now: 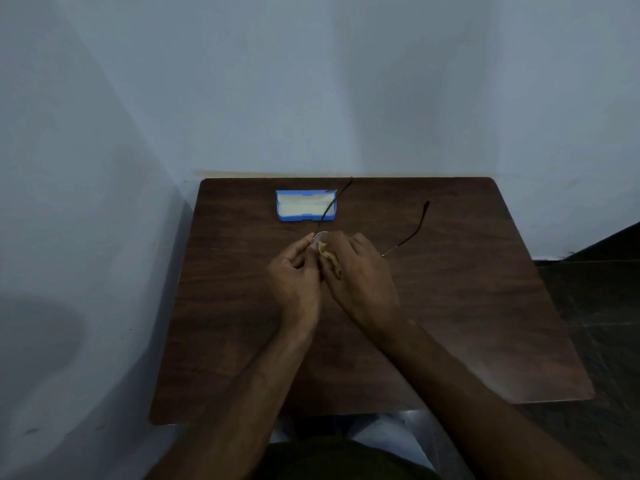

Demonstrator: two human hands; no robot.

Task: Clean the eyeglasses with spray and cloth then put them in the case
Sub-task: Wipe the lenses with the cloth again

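The wall (86, 202) stands close along the desk's (467, 289) left edge. The open case (306, 206) lies near the far edge, its long axis left to right. At mid-desk the left grip (294, 275) pinches the glasses (319, 234), whose arms spread and point toward the far wall. The right grip (360, 275) is clamped on the cloth (329, 256) at a lens. A wide stretch of desk runs on rightward.

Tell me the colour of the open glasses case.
The glasses case is blue with a cream lining; the head view shows it.
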